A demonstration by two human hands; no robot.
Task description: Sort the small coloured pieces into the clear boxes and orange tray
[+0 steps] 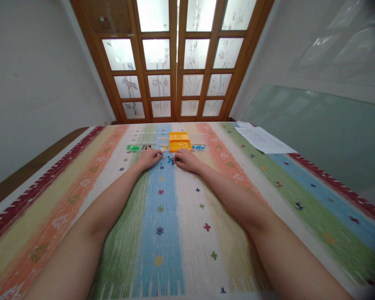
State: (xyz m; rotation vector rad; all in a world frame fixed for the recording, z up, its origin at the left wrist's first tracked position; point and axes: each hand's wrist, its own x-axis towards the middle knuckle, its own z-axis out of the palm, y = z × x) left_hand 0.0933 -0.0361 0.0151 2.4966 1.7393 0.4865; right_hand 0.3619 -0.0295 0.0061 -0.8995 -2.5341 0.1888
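My left hand point(150, 158) rests on the cloth with its fingers curled in, close to the small yellow pieces point(164, 148). Whatever it may hold is too small to make out. Opposite it, my right hand point(186, 160) has thumb and fingers pinched together at a little pile of blue and dark pieces point(170, 160). Just beyond it stands an orange box point(179, 136), lid up, with pale pieces inside. Clear boxes flank it: green pieces point(133, 147) and dark brown pieces point(146, 147) lie to the left, blue pieces point(199, 147) to the right.
A striped, patterned tablecloth point(161, 246) covers the table. Printed paper sheets point(264, 139) lie at the far right. A pale green glass-like panel point(315, 121) leans by the right wall. Wooden doors with glass panes point(175, 71) stand behind the table.
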